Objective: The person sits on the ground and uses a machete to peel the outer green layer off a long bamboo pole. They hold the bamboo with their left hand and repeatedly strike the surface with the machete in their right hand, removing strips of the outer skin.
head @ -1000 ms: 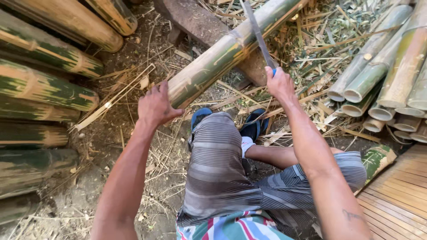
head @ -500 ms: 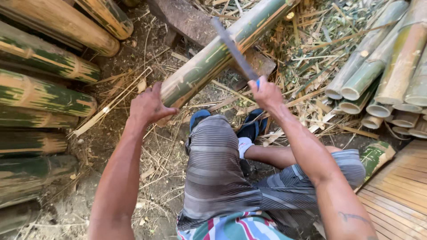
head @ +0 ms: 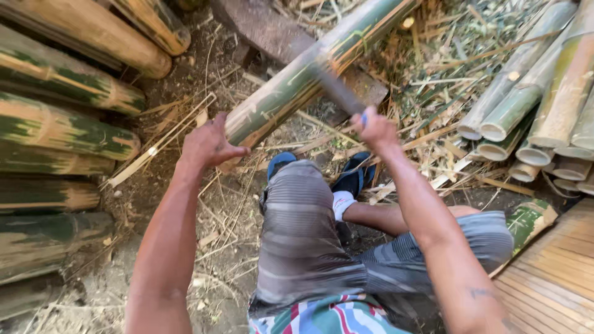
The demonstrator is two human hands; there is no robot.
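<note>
A long green bamboo pole [head: 297, 83] slants from the top right down to its cut end in front of my knees, resting on a wooden block [head: 260, 28]. My left hand [head: 207, 143] grips that near end from the left. My right hand [head: 374, 128] is shut on the blue handle of a long knife [head: 339, 91]. Its blurred blade lies against the pole's upper side.
Thick bamboo poles [head: 68, 130] are stacked along the left. Cut bamboo tubes [head: 526, 105] are piled at the right over scattered splinters and shavings. A slatted bamboo mat [head: 550, 284] lies at the bottom right. My blue sandals [head: 349, 176] rest under the pole.
The knife has swung down from a raised position onto the pole. My right hand has dropped with it. My left hand stays on the pole's end.
</note>
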